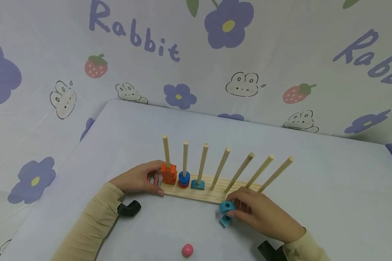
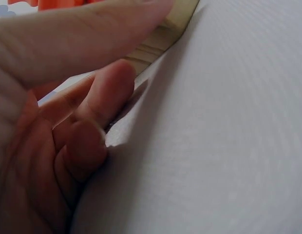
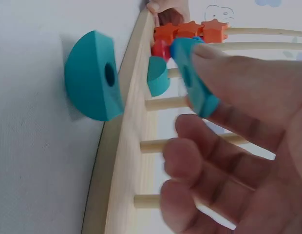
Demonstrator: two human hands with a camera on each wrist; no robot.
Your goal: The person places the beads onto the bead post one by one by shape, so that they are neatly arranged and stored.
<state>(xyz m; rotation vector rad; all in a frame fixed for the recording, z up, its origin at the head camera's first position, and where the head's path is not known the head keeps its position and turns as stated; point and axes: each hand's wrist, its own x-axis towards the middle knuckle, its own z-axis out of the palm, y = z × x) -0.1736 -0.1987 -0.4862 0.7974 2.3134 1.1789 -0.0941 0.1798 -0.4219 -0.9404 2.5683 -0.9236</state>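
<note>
A wooden peg board (image 1: pixel 196 196) with a row of upright pegs lies on the table. At its left end my left hand (image 1: pixel 138 180) grips the board, thumb at the front corner and index finger behind the orange star-shaped blocks (image 1: pixel 168 174). Between thumb and index finger, my right hand (image 1: pixel 258 214) pinches a teal half-round block (image 3: pixel 194 80) with a hole, held in front of the board. Below it, a second teal half-round block (image 3: pixel 88 75) lies on the table. Blue and red round pieces (image 1: pixel 184 178) sit on the second peg, one teal half-round block (image 1: pixel 197 185) on the third.
A pink ball (image 1: pixel 187 250) lies near the front of the white table (image 1: pixel 143 119). Bare pegs (image 1: pixel 240 173) rise from the board's right half, close to the right hand. A patterned cloth (image 1: pixel 202 72) hangs behind the table.
</note>
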